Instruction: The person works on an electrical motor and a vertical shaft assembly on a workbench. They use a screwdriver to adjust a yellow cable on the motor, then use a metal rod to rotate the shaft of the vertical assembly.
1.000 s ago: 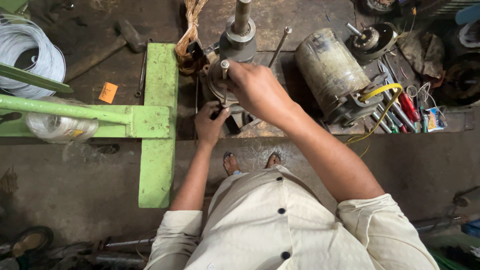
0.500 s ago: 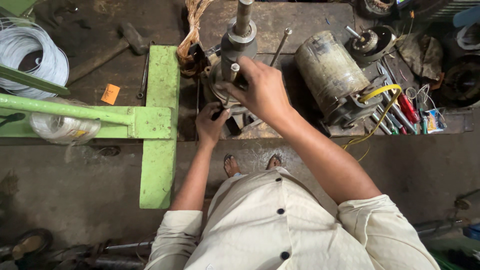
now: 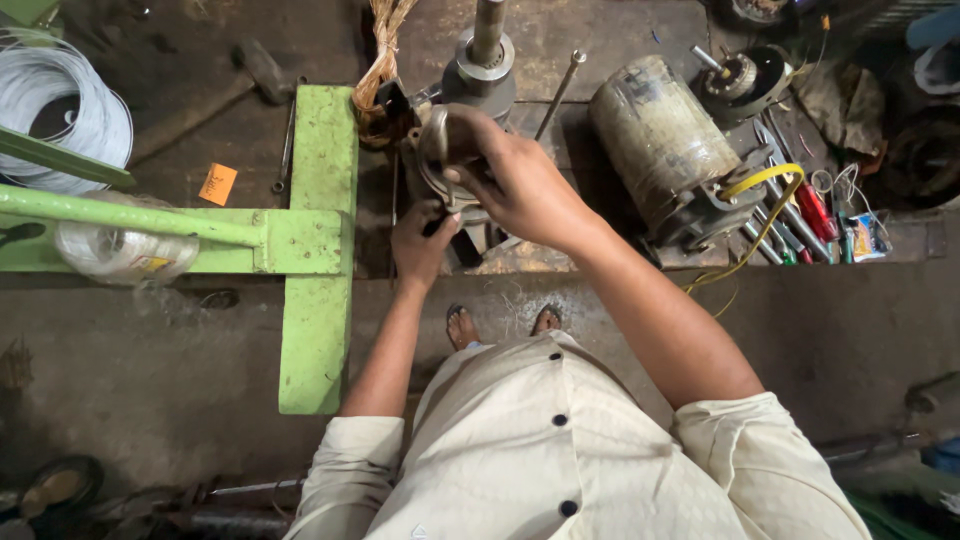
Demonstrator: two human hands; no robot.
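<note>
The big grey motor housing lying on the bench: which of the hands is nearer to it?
Right. The right hand grips a metal part just left of the grey motor housing. The left hand sits lower and farther left, under that part.

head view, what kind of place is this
Most likely a motor repair or rewinding workshop: a cylindrical motor body on the bench, a white wire coil, and hand tools beside it.

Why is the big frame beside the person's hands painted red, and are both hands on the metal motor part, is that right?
Not quite. The frame is green, not red, as the head view shows. The rest holds: the right hand grips the grey metal motor part from above, and the left hand holds it lower down.
</note>
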